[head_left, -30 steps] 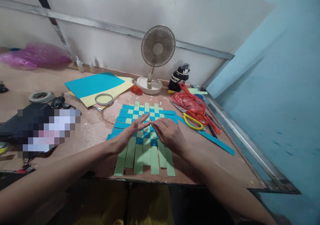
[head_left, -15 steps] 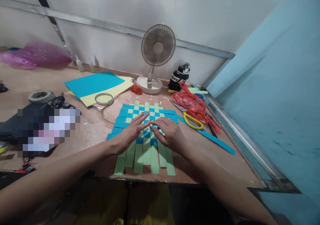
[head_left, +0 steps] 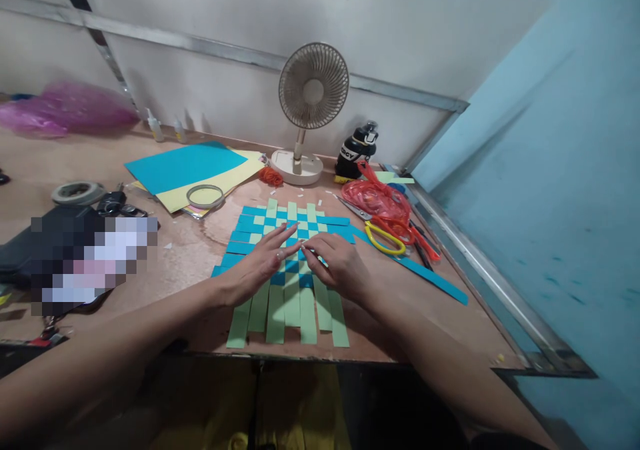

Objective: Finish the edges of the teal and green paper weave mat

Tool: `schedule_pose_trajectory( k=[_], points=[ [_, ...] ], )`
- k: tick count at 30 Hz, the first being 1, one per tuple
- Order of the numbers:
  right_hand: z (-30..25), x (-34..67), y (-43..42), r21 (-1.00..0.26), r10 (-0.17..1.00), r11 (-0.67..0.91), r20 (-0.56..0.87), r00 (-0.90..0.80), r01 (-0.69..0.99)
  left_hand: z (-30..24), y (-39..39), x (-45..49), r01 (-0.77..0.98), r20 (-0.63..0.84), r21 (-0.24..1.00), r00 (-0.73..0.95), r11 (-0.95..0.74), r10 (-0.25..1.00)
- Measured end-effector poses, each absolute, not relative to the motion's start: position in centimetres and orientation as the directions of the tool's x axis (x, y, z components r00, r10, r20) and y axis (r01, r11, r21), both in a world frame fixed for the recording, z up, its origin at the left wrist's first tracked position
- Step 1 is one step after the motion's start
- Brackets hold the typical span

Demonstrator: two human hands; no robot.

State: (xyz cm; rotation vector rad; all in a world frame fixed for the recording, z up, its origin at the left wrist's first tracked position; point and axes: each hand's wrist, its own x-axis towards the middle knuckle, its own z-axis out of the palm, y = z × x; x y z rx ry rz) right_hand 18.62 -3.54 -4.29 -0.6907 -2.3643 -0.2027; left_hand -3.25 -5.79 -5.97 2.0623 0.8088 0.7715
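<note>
A woven mat of blue and pale green paper strips (head_left: pixel 280 220) lies flat on the wooden table (head_left: pixel 190 257), its loose green ends (head_left: pixel 287 320) reaching the near edge. My left hand (head_left: pixel 260 267) rests flat on the weave with fingers stretched out. My right hand (head_left: pixel 337 263) sits beside it, fingers curled and pinching a strip at the mat's middle. Both sets of fingertips meet near the centre of the mat.
A small desk fan (head_left: pixel 311 103) stands behind the mat, a black bottle (head_left: pixel 356 150) to its right. Scissors (head_left: pixel 383 237) and a red plastic bag (head_left: pixel 375 200) lie right, a long blue strip (head_left: pixel 430 278) beyond. Blue and yellow sheets (head_left: pixel 190 167), tape rolls (head_left: pixel 205 197) and a dark bag (head_left: pixel 45 237) lie left.
Both hands have dropped from slightly raised onto the mat. My left hand now lies flatter and my right fingers have closed on a strip.
</note>
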Motion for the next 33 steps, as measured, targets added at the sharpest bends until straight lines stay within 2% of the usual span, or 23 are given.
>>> schedule_pose_trajectory(
  k=[14,23,25,27,30,33],
  points=[
    [-4.3,18.9,-3.7,-0.112,0.478,0.845,0.595,-0.646,0.523,-5.5,-5.9,-3.2,0.357,0.243,0.746,0.640,-0.562,0.729],
    [-4.9,19.3,-3.5,-0.111,0.516,0.829,0.533,-0.671,0.549,-6.8,-5.8,-2.7,0.371,0.237,0.794,0.540,-0.481,0.808],
    [-5.0,19.5,-3.3,-0.145,0.547,0.810,0.535,-0.644,0.569,-6.9,-5.5,-2.7,0.349,0.216,0.841,0.483,-0.412,0.849],
    [-4.8,19.6,-2.7,-0.241,0.622,0.765,0.516,-0.589,0.597,-6.6,-4.5,-2.9,0.319,0.192,0.893,0.366,-0.317,0.911],
    [-4.0,18.9,-0.3,-0.457,0.753,0.657,0.370,-0.544,0.599,-5.7,-2.3,-3.7,0.235,0.141,0.959,0.092,-0.159,0.986],
    [-3.4,16.6,3.3,-0.575,0.792,0.576,0.215,-0.571,0.581,-4.9,-0.3,-4.5,0.116,0.020,0.993,-0.101,-0.008,0.995]
  ],
)
